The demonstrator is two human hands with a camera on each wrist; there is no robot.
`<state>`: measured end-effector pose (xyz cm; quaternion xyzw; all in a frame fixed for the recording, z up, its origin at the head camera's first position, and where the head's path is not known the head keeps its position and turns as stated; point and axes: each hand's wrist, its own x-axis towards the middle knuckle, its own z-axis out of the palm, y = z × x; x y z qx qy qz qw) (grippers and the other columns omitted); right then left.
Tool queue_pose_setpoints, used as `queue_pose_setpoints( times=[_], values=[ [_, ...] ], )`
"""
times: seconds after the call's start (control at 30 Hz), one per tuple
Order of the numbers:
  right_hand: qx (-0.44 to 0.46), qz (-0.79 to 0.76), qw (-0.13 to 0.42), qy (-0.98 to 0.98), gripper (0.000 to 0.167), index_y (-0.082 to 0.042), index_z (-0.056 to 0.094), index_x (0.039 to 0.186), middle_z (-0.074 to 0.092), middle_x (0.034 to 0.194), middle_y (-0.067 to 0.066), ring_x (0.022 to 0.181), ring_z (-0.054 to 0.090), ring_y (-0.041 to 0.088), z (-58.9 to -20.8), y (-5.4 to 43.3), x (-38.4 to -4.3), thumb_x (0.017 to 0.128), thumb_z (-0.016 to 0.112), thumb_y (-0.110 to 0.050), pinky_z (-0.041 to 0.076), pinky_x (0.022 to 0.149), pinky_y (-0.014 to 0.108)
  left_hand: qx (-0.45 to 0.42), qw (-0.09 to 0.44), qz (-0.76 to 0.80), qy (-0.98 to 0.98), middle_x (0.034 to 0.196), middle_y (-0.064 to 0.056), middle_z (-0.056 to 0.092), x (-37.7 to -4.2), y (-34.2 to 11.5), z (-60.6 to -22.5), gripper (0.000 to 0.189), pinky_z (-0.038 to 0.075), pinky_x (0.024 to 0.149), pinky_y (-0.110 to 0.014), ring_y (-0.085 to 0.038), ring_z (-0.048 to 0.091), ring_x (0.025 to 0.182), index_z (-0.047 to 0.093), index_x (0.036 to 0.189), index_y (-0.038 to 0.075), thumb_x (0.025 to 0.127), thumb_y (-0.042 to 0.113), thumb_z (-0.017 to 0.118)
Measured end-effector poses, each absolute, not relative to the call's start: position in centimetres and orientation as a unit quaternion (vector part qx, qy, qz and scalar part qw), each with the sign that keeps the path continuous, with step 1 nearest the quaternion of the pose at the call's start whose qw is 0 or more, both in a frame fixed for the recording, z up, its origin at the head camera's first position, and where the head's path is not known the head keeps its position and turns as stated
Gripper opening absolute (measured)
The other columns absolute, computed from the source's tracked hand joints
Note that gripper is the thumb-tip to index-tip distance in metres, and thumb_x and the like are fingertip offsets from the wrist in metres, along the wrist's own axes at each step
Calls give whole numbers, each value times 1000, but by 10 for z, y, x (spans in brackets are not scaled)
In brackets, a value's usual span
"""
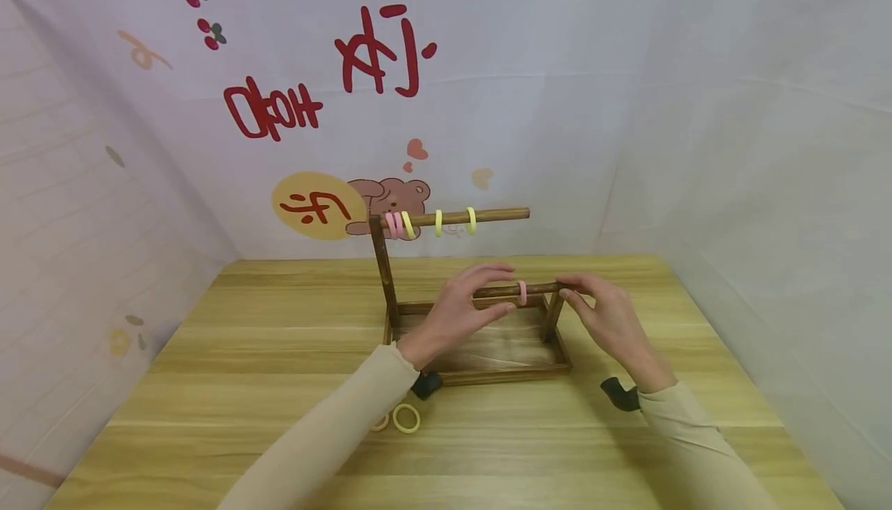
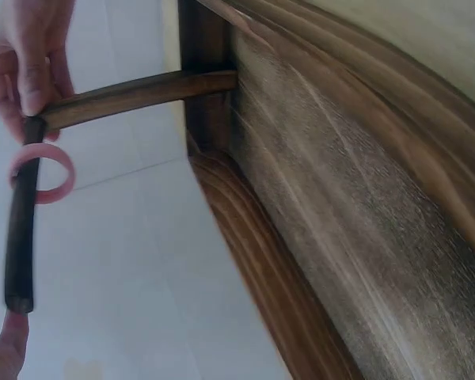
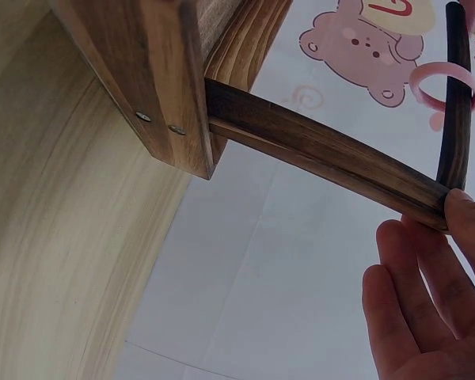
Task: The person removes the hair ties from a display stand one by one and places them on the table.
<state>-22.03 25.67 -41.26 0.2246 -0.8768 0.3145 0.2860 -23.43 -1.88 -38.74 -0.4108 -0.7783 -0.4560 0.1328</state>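
A brown wooden stand has a tray-like base and two posts, each bearing a horizontal bar. One pink ring hangs on the lower bar. My right hand pinches the corner where that bar meets its short post, thumb against the joint. Around the bar's free end, my left hand has thumb and fingers spread apart; a fingertip lies at the bar's end, contact unclear. Two pink rings and several yellow rings hang on the higher bar.
On the wooden table, a yellow ring lies flat before the stand. Beside it, a pale orange ring is partly covered by the left sleeve. A white printed cloth rises behind the table.
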Motion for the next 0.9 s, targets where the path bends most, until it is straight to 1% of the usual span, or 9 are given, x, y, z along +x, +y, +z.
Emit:
queue_pose_setpoints(
  times=[0.2,0.37,0.47,0.6,0.7,0.83,0.9],
  values=[
    [225,316,284,-877,26,-1,74,116,77,110,14,98,74,34,-412,256,-220,90,76,3,57,84,54,-401,110,-451,-790,148,-4,58,-245,-10,-397,51,40,116,-37,-19,49,141,65,137,9,90,14,83],
    [225,316,281,-878,26,0,73,116,76,111,15,98,74,34,-411,256,-220,90,76,3,58,83,54,-406,113,-442,-792,148,-4,57,-253,-4,-404,55,41,116,-38,-20,50,140,64,139,9,88,13,85],
    [226,315,281,-878,26,1,73,116,76,111,15,98,74,34,-410,256,-220,90,77,3,58,83,54,-412,129,-416,-800,148,-4,58,-257,-2,-407,57,40,116,-38,-21,50,140,63,140,10,88,17,85],
    [227,317,279,-878,26,1,73,117,76,111,16,98,74,35,-411,256,-220,91,76,3,58,84,54,-416,164,-356,-820,145,-4,61,-259,-1,-409,57,31,122,-43,-24,51,139,64,140,11,89,25,85],
    [226,319,276,-878,26,1,73,117,76,111,16,99,74,35,-411,256,-220,91,76,2,58,84,54,-418,189,-318,-830,142,-5,64,-261,1,-410,56,26,124,-49,-25,52,138,65,138,11,88,27,85],
    [221,317,274,-881,26,-1,73,117,76,111,15,100,74,35,-412,257,-220,92,76,0,57,84,55,-418,225,-278,-835,137,-4,67,-262,4,-412,55,33,119,-55,-25,57,134,68,135,11,86,29,87],
    [219,315,273,-882,25,-1,73,117,76,111,15,100,73,35,-413,257,-220,92,76,-1,57,84,56,-415,239,-263,-837,135,-3,69,-263,5,-412,53,36,118,-56,-25,59,131,70,133,12,86,32,87]
  ],
)
